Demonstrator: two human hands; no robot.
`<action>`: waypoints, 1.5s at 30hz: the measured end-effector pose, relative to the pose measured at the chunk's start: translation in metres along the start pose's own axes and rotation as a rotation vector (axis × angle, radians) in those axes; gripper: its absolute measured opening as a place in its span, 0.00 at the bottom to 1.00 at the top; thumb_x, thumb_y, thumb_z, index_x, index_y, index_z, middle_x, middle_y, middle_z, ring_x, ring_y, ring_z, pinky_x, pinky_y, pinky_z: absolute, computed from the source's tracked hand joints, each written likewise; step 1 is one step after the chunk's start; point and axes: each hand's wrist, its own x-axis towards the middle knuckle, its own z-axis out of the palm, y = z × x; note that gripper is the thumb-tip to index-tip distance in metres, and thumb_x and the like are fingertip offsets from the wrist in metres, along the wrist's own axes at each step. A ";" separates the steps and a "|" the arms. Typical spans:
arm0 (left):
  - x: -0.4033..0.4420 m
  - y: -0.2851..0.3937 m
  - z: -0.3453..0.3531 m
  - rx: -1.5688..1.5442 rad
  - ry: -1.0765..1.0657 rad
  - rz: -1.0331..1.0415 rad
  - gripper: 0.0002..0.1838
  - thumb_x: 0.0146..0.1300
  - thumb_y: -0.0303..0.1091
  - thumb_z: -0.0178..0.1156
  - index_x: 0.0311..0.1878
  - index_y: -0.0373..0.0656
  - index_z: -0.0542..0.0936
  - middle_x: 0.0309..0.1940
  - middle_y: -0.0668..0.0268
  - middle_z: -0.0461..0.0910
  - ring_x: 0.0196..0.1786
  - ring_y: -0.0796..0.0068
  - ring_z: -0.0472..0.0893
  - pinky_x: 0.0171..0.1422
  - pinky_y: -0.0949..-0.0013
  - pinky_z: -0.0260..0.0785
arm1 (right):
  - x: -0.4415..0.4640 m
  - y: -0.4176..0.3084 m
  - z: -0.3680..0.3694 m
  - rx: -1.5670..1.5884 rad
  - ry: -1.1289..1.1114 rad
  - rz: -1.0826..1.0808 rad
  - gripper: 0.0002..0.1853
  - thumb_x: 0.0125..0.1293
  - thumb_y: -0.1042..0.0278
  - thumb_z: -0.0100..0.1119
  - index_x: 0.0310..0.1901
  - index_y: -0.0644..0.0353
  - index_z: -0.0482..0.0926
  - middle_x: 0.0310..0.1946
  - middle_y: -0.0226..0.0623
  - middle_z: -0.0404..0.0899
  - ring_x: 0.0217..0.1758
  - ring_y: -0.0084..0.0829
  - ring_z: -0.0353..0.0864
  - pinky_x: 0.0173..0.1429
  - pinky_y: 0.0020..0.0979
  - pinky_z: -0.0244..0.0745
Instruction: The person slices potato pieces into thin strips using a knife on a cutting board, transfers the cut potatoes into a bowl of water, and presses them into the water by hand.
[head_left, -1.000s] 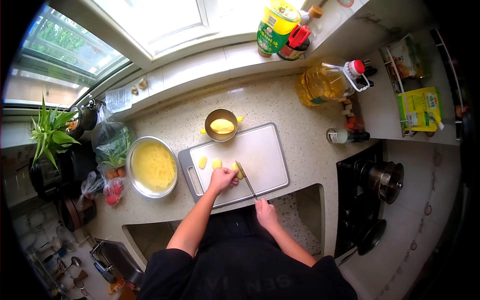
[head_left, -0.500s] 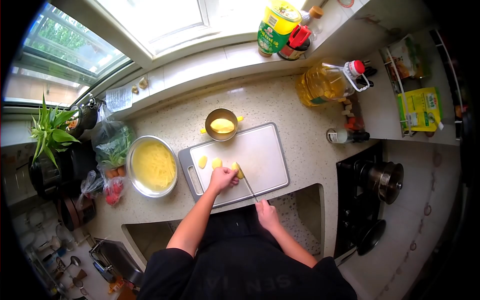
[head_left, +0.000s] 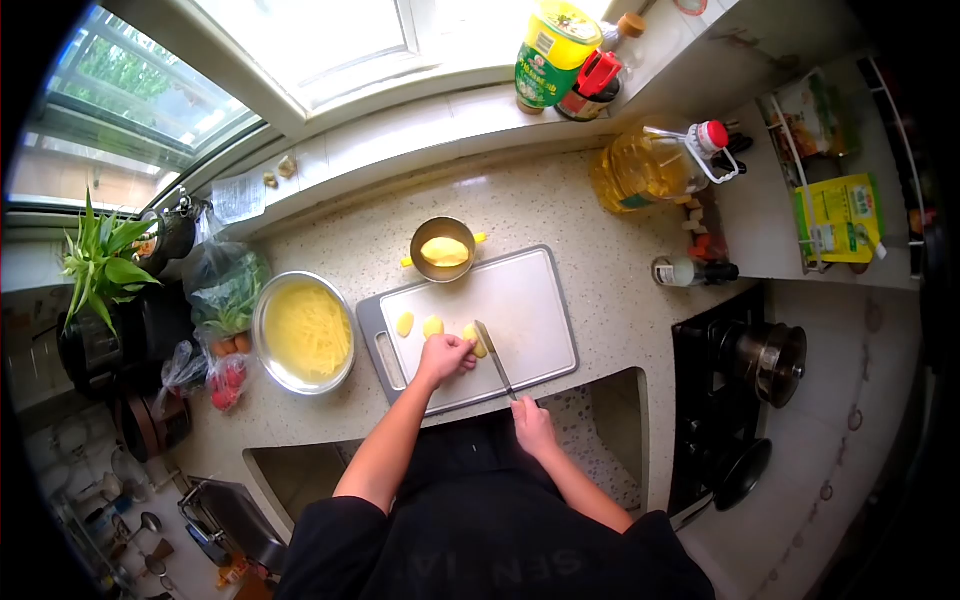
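The left hand [head_left: 448,355] holds a potato [head_left: 471,333] on the board [head_left: 525,310], fingers curled. The right hand [head_left: 533,424] grips a knife [head_left: 497,365], blade at the potato.

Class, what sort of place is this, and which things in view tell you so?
Probably a home kitchen: a pot sits on the black stove at the right, and yellow slices lie on a cutting board.

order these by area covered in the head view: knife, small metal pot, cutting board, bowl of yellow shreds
1. Cutting board
2. Bowl of yellow shreds
3. Small metal pot
4. Knife, a thin strip, partly hidden
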 end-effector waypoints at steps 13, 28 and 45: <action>-0.001 0.002 0.000 0.004 0.005 -0.001 0.21 0.73 0.44 0.65 0.28 0.36 0.83 0.26 0.60 0.87 0.27 0.74 0.87 0.32 0.72 0.80 | -0.006 0.000 -0.002 0.003 -0.024 -0.027 0.20 0.78 0.47 0.51 0.42 0.59 0.71 0.27 0.61 0.79 0.37 0.67 0.80 0.38 0.63 0.71; -0.001 0.002 -0.001 -0.017 -0.007 -0.010 0.21 0.72 0.43 0.65 0.28 0.36 0.83 0.26 0.60 0.87 0.27 0.75 0.86 0.31 0.73 0.79 | -0.007 -0.005 -0.004 0.002 0.001 -0.020 0.19 0.78 0.48 0.51 0.42 0.59 0.72 0.27 0.61 0.80 0.37 0.67 0.80 0.38 0.64 0.71; -0.001 0.003 -0.001 -0.012 -0.006 -0.024 0.21 0.73 0.44 0.65 0.28 0.36 0.83 0.26 0.60 0.87 0.27 0.75 0.87 0.31 0.73 0.80 | -0.010 -0.006 -0.005 -0.004 0.014 -0.038 0.18 0.78 0.51 0.51 0.40 0.60 0.74 0.26 0.58 0.79 0.36 0.64 0.81 0.37 0.58 0.73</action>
